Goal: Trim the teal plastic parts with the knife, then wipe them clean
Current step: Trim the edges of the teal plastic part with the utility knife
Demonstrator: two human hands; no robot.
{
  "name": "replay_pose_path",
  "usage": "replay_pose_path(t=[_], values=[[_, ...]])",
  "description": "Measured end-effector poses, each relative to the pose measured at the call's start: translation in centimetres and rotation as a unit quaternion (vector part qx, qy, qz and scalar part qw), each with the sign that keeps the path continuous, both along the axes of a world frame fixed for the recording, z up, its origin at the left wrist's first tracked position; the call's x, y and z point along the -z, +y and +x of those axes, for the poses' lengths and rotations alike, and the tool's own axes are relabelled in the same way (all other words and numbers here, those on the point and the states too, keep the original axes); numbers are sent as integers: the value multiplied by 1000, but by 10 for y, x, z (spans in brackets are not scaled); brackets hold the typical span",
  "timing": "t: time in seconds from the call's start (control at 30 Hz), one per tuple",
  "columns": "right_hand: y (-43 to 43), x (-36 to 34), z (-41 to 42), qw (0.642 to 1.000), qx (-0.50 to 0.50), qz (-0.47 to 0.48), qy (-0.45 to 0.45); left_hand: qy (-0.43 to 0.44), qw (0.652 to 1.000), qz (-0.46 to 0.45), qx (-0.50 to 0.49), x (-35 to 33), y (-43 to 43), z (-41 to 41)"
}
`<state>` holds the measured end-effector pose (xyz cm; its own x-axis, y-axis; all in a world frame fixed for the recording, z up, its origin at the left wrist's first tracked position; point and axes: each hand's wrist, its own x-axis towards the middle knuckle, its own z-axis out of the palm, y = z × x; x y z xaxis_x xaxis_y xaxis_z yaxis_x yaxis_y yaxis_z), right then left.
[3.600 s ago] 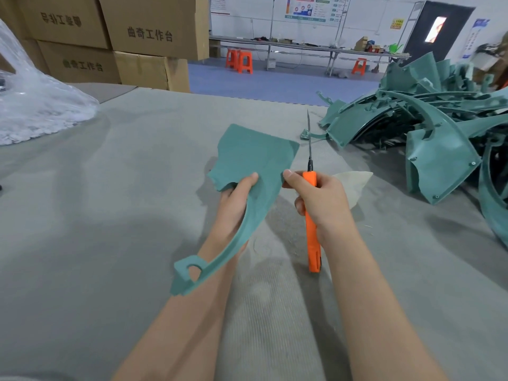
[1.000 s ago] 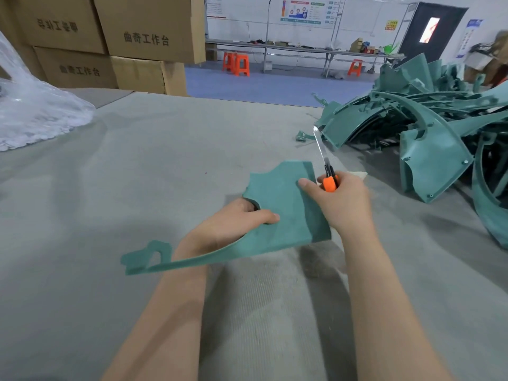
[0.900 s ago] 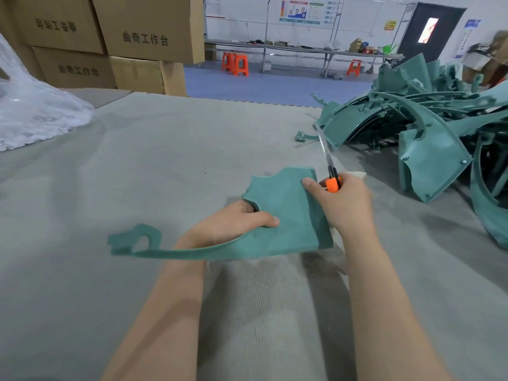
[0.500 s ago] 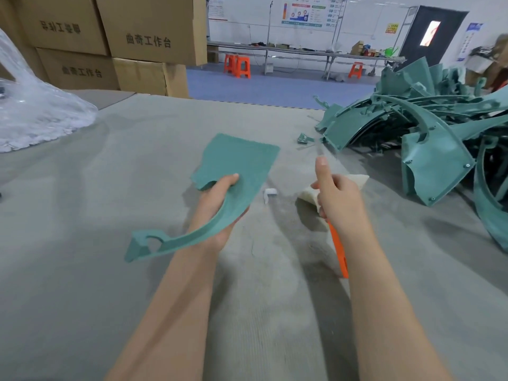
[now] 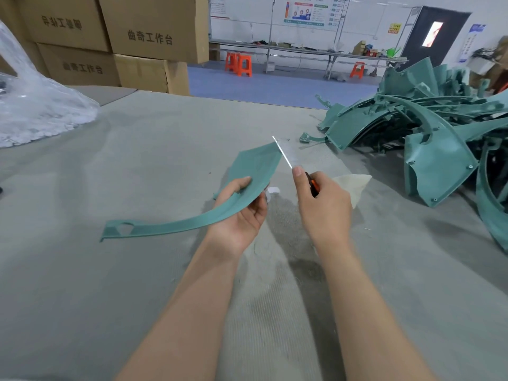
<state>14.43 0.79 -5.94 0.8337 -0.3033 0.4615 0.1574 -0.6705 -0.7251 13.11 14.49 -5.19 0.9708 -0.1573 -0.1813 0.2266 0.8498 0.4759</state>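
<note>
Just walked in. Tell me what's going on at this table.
A person is trimming. The left grip holds a teal plastic part where its wide panel narrows into a long arm. The right grip holds an orange-handled knife, its blade along the panel's far edge. A pale cloth lies untouched on the grey table behind it, so no wiping yet. A pile of teal parts sits at the right.

Teal plastic part (image 5: pixel 255 166) looks matt and finely grained; knife (image 5: pixel 282 153) flashes bright bare metal; table cover (image 5: pixel 137 166) is ribbed grey fabric; cloth (image 5: pixel 354 182) pale, soft; boxes (image 5: pixel 154 26) plain cardboard.
</note>
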Motion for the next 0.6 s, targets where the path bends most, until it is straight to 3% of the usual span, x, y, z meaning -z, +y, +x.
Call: replay_pose_path(t=[0.6], values=[[7, 3, 1, 997, -67, -24, -1, 5, 999, -46, -23, -4, 2, -3]])
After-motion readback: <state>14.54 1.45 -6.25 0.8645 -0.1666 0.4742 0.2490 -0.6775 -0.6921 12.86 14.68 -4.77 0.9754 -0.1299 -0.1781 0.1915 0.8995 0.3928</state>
